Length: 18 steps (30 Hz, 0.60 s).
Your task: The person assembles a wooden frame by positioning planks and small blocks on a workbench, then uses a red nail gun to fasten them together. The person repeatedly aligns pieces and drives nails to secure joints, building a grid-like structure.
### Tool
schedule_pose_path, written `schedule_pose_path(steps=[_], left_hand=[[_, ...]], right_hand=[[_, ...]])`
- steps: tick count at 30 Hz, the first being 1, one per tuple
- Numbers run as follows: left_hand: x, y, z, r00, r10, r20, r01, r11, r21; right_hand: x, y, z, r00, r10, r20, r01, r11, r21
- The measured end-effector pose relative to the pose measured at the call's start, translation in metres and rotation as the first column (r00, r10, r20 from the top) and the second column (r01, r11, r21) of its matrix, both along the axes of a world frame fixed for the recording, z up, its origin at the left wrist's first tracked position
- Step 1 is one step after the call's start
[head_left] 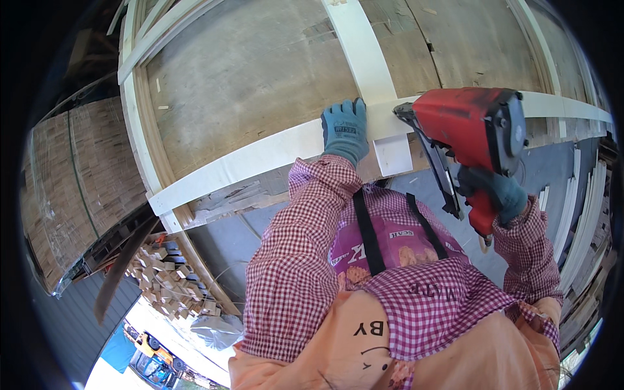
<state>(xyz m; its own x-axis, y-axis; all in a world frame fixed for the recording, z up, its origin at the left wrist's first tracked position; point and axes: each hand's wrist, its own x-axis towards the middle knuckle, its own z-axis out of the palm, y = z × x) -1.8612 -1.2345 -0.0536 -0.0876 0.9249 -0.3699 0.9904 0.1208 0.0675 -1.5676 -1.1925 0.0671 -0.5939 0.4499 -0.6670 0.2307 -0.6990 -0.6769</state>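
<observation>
A long pale wooden board runs across the near side of a worktable, bent by the lens. My left hand, in a blue-grey glove, grips this board, with its fingers reaching over the far edge. Just right of it, a second pale board meets the long one from the far side. My gloved right hand is wrapped round the handle of a red nail gun. The gun's black nose is at the long board, near that joint; whether it touches cannot be made out.
Wooden side rails edge the worn plywood tabletop. A wrapped stack of wood stands at the left, with a pile of cut blocks below it. Long pale strips lie at the right.
</observation>
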Motion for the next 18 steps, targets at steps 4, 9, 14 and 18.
schedule_pose_path(steps=[4,9,14,18], left_hand=[[-0.002,0.006,0.009,0.999,0.011,0.033,-0.009,0.998,-0.068],[-0.006,0.013,0.022,0.997,0.031,0.066,-0.019,0.984,-0.179],[-0.005,0.011,0.017,0.995,0.04,0.095,-0.026,0.989,-0.146],[-0.004,0.009,0.011,0.994,0.034,0.107,-0.025,0.996,-0.091]], right_hand=[[-0.007,0.01,-0.002,0.988,0.05,0.146,-0.049,0.999,-0.004],[0.013,0.0,-0.023,1.0,0.017,-0.024,-0.015,0.997,0.081],[0.011,0.0,-0.015,0.993,0.056,0.105,-0.062,0.996,0.059],[0.009,0.0,-0.008,0.986,0.074,0.146,-0.085,0.994,0.073]])
